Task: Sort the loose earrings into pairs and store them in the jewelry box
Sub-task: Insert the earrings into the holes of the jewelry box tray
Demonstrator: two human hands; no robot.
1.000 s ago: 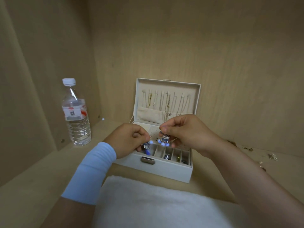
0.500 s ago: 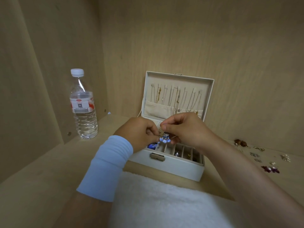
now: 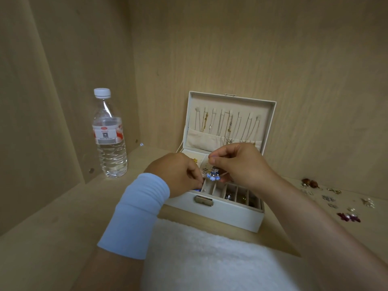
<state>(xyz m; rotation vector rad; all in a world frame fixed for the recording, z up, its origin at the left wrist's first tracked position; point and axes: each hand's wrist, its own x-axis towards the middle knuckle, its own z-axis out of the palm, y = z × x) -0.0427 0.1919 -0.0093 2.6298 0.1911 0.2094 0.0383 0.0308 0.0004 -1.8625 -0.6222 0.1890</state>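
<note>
Water bottle (image 3: pixel 110 135) left of open jewelry box (image 3: pixel 220 215), loose earrings (image 3: pixel 349 217) right of it, right hand (image 3: pixel 241 164) pinching blue earring (image 3: pixel 213 174) hanging vertically above box, left hand (image 3: pixel 178 175) curled, grip unclear

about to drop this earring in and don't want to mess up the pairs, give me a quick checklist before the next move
1. Open jewelry box: ok, its lid stands upright.
2. Grip on the blue earring: ok, the right hand pinches its top and it hangs over the front slots.
3. Its match placed: cannot tell; a bit of blue shows under the left hand, at the box's front-left corner.
4. Free slot below: ok, the slots nearest the earring look empty.
5. Sorting finished: not ok, loose earrings lie on the shelf right of the box.
6. Clear of the water bottle: ok, it stands capped, left of the box.
</note>
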